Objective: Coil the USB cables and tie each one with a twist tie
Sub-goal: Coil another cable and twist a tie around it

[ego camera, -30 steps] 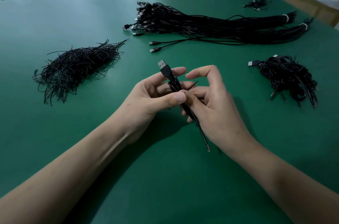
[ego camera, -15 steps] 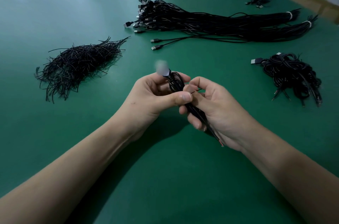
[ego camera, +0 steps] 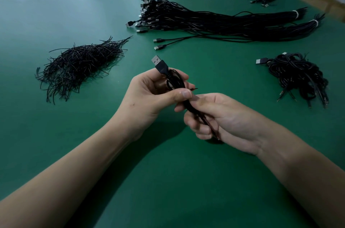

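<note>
Cable [ego camera: 174, 80] hides mostly inside left hand [ego camera: 149, 97] and right hand [ego camera: 229, 121].

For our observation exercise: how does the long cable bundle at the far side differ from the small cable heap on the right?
The long bundle lies stretched out; the small heap is coiled up short. The long bundle holds many more cables than the small heap. Pale bands bind the long bundle near one end; none show on the small heap. Both are black USB cables on the green table.
</note>
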A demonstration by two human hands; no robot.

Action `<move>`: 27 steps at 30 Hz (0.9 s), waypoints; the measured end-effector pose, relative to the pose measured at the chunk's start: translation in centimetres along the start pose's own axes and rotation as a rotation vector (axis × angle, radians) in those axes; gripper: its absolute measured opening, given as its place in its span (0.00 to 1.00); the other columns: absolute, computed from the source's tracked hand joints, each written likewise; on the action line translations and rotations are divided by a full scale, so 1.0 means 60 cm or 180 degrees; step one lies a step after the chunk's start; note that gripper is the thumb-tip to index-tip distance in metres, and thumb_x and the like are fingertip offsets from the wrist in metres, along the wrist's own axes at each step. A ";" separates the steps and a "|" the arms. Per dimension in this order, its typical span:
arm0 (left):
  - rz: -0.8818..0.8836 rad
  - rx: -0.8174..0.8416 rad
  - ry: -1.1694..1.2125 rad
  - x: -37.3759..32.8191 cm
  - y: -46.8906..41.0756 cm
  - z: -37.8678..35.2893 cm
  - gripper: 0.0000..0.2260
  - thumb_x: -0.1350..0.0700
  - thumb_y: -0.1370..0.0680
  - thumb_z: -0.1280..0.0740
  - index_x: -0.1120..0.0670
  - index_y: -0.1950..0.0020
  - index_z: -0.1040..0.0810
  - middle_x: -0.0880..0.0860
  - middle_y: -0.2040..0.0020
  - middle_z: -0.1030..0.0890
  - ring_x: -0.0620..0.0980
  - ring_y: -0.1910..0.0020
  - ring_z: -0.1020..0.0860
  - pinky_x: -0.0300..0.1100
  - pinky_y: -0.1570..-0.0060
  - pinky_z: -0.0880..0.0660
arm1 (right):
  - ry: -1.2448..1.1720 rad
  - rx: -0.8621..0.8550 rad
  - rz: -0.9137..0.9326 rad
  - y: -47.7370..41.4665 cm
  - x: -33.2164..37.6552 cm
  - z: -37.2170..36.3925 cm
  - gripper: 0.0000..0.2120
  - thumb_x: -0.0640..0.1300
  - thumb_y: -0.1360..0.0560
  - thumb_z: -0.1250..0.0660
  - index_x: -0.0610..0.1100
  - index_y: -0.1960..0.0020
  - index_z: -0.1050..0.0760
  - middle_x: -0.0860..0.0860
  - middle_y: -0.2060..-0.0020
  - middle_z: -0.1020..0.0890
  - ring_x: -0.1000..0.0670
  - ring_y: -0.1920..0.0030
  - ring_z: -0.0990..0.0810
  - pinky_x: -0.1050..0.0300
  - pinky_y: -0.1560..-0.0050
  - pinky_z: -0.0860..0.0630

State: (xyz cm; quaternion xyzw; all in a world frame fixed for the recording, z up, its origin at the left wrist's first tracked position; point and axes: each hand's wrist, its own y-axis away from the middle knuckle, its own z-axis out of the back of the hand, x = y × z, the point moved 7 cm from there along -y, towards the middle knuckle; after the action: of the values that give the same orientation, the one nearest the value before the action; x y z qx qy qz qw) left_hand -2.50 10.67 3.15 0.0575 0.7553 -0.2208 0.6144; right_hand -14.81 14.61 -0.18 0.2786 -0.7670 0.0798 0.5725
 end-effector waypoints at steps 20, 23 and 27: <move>0.0279 -0.0231 0.0119 0.012 0.002 0.001 0.14 0.61 0.33 0.24 0.56 0.49 0.19 0.53 0.53 0.13 0.47 0.53 0.15 0.37 0.50 0.21 | 0.3487 -0.1693 0.1136 0.017 0.050 -0.010 0.12 0.49 0.16 0.43 0.55 0.58 0.31 0.56 0.69 0.25 0.51 0.68 0.28 0.51 0.66 0.31; 0.0357 -0.0324 0.0296 0.015 0.002 0.002 0.13 0.62 0.31 0.23 0.55 0.49 0.20 0.54 0.54 0.13 0.49 0.55 0.16 0.40 0.51 0.21 | 0.3687 -0.1687 0.1156 0.017 0.053 -0.020 0.10 0.50 0.14 0.45 0.56 0.54 0.31 0.56 0.66 0.24 0.49 0.65 0.25 0.47 0.63 0.29; 0.0355 -0.0326 0.0371 0.016 0.001 0.005 0.11 0.63 0.30 0.26 0.56 0.49 0.20 0.54 0.56 0.14 0.49 0.58 0.17 0.40 0.56 0.21 | 0.3482 -0.1446 0.1056 0.014 0.048 -0.018 0.10 0.49 0.15 0.45 0.53 0.51 0.26 0.56 0.63 0.20 0.50 0.61 0.23 0.45 0.58 0.27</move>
State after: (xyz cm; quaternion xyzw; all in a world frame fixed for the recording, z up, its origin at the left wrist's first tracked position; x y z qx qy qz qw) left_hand -2.43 10.45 2.18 0.0808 0.7957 -0.1437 0.5828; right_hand -14.90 14.79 3.00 -0.0547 -0.3931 0.1338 0.9080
